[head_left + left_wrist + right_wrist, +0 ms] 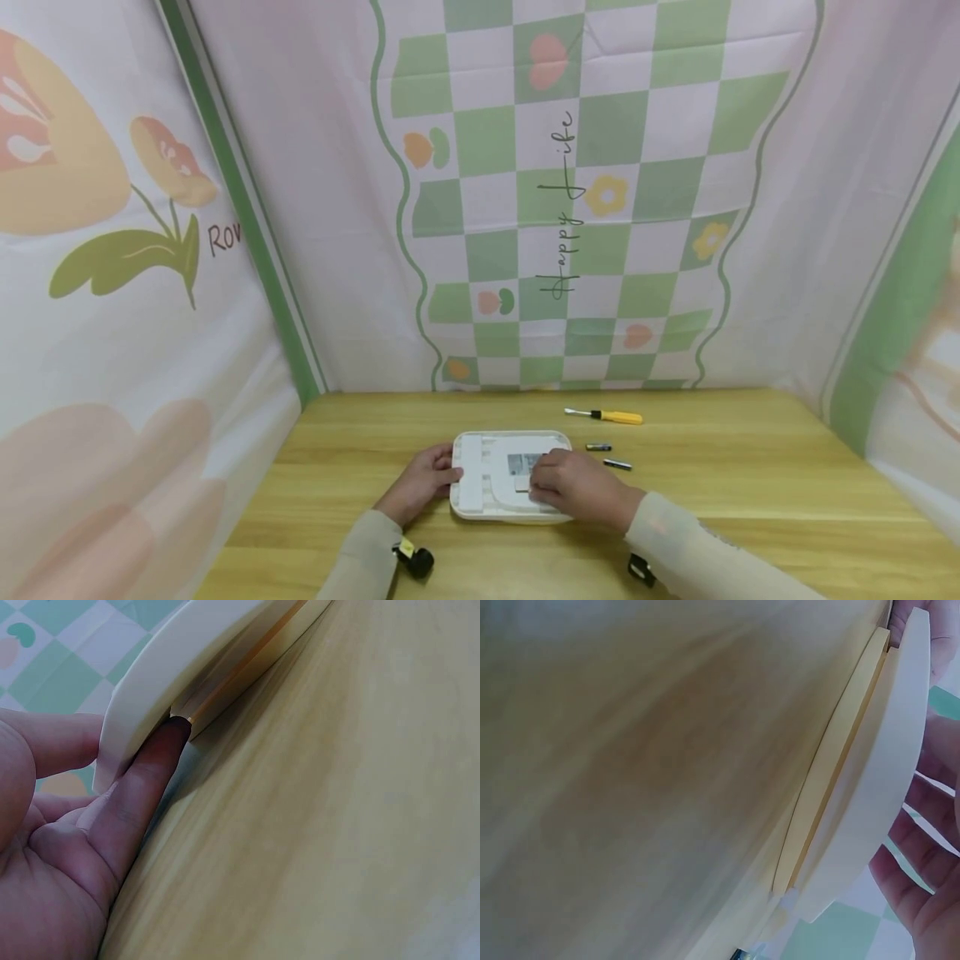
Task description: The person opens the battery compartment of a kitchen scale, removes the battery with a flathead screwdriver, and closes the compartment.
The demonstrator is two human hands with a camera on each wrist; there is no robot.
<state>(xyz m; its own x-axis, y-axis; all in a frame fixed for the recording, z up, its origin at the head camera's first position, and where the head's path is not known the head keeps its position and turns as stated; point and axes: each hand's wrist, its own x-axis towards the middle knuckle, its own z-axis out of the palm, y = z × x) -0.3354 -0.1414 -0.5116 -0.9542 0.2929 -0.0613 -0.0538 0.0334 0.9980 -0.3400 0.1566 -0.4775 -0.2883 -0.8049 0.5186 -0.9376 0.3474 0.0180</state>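
A white, rounded-corner device lies on the wooden table with a grey printed label facing up; its kind is unclear. My left hand grips its left edge, the thumb on top. In the left wrist view, fingers of that hand reach under the rim. Over the device's right half, my right hand has bent fingers beside a small pale rectangular part below the label. Whether they pinch that part is hidden. In the right wrist view, its fingers are behind the device's side.
Right of the device lie two small cylindrical batteries, one nearer the back and one farther right. Behind them is a yellow-handled screwdriver. A patterned curtain borders the table's back edge, with more fabric at both sides.
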